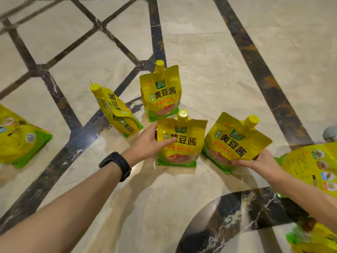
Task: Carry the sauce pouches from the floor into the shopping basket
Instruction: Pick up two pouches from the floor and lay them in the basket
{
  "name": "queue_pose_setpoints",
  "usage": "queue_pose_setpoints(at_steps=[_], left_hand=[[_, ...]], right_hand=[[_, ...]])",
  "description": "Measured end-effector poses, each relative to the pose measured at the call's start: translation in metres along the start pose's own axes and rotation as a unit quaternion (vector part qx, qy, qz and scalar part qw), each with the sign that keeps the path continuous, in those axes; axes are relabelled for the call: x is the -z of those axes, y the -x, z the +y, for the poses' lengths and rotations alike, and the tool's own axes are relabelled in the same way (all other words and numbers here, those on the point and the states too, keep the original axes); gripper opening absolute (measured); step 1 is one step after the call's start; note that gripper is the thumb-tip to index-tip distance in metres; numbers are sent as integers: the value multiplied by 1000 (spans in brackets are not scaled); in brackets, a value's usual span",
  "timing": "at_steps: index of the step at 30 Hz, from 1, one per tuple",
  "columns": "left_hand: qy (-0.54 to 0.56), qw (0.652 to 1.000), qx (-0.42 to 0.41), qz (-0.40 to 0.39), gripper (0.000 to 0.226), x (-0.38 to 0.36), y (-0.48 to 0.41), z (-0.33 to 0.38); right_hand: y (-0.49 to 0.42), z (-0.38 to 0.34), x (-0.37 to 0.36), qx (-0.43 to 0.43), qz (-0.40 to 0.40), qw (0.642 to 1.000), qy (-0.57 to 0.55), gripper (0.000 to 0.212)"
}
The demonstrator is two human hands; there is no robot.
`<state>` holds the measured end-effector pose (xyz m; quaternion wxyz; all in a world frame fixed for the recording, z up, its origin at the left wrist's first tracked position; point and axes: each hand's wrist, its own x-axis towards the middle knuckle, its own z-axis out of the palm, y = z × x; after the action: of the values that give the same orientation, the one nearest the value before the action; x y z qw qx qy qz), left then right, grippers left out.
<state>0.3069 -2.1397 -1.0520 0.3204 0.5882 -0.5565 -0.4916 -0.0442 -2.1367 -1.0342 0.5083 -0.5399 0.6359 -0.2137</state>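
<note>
My left hand [151, 141] is clamped on the left side of the middle pouch [180, 143]. The thumb lies across its printed front and the other fingers are hidden behind. That pouch stands upright on the floor [209, 52].

My right hand [255, 161] pinches the right pouch [237, 141] low down by its bottom edge, at three o'clock from the middle one. It is tipped so its cap points to about one o'clock, and I cannot tell whether its base has left the floor.

The back pouch [159, 92] stands at twelve o'clock, just behind the middle one, and the leaning pouch [116, 110] is at ten. The basket is not in sight.

My right grip worries me most: the weight of the sauce sits above my fingers, so the pouch may flop over or slide out of the slick film. My left hold is one-sided and could twist as I lift. Raising the middle pouch carelessly could clip the back pouch or topple the leaning one. Swinging both blind toward an unseen basket invites a drop.
</note>
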Motion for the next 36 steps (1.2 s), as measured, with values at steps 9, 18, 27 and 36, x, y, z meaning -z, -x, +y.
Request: queue_pose_setpoints(at_steps=[9, 18, 27, 36], left_hand=[[70, 996, 51, -31, 99, -24, -4, -8], [121, 971, 200, -42, 50, -14, 46, -39], [103, 967, 221, 75, 69, -36, 62, -48], [161, 958, 224, 79, 94, -43, 70, -50]], right_hand=[[-15, 5, -15, -22, 63, 993, -97, 62], [-25, -3, 27, -165, -138, 958, -192, 50], [0, 24, -26, -193, -101, 954, -204, 64], [5, 18, -58, -201, -170, 934, -240, 62]])
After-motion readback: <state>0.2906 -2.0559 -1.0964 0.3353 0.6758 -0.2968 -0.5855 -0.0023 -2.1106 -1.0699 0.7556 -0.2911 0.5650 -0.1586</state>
